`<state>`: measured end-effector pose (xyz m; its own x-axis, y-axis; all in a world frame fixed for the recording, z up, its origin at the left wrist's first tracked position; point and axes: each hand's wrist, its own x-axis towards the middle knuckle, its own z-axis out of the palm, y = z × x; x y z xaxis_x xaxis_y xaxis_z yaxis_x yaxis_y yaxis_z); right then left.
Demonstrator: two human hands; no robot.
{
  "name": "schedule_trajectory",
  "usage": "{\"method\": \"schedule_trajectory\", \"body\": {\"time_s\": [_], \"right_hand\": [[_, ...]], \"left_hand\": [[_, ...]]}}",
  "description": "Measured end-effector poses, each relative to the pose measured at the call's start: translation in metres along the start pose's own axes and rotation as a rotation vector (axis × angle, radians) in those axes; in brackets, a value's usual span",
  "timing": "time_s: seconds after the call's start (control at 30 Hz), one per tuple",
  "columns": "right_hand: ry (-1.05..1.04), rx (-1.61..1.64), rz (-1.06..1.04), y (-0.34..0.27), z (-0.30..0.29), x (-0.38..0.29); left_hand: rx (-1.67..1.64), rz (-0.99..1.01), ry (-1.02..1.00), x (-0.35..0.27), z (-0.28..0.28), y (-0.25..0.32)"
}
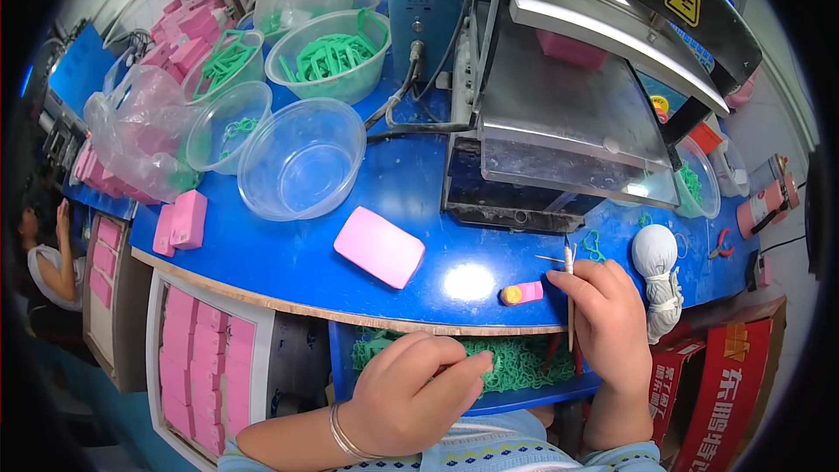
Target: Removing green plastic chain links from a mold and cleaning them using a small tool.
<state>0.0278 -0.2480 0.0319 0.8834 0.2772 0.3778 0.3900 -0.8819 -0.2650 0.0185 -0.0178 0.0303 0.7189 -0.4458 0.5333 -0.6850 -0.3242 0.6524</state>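
My right hand [603, 314] is at the table's front edge, its fingertips at a thin wrapped-handle tool [569, 269] with a dark pointed tip; a thin stick lies across beside it. My left hand [419, 383] is in front of the table edge, its fingers curled, thumb and forefinger together; whether something small is between them cannot be told. Between the hands, a small pink piece with a round yellow top [522, 293] lies on the blue table. A pink rubber block [379, 247] lies further left. A white cloth-wrapped bundle tied with string [655, 255] is right of my right hand.
A press-like machine [577, 124] holds a pink block. Clear plastic tubs [301, 164], some with green wax pieces [334, 56], stand at the back left. Under the edge is a blue drawer [524, 403] of green pieces. Red-handled pliers [723, 244] lie right. Another person [56, 269] sits far left.
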Motion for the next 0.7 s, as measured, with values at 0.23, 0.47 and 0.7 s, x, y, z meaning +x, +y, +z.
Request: {"method": "schedule_trajectory", "body": {"time_s": [0.23, 0.47, 0.7], "right_hand": [[0.005, -0.105, 0.049, -0.006, -0.004, 0.004], [0.054, 0.01, -0.007, -0.019, 0.0, -0.001], [-0.006, 0.039, -0.043, -0.034, 0.01, 0.003]], "left_hand": [[-0.052, -0.222, 0.043, 0.004, -0.024, 0.0], [-0.028, -0.44, 0.644, 0.04, -0.134, -0.053], [0.394, -0.364, 0.586, 0.048, -0.168, -0.102]]}}
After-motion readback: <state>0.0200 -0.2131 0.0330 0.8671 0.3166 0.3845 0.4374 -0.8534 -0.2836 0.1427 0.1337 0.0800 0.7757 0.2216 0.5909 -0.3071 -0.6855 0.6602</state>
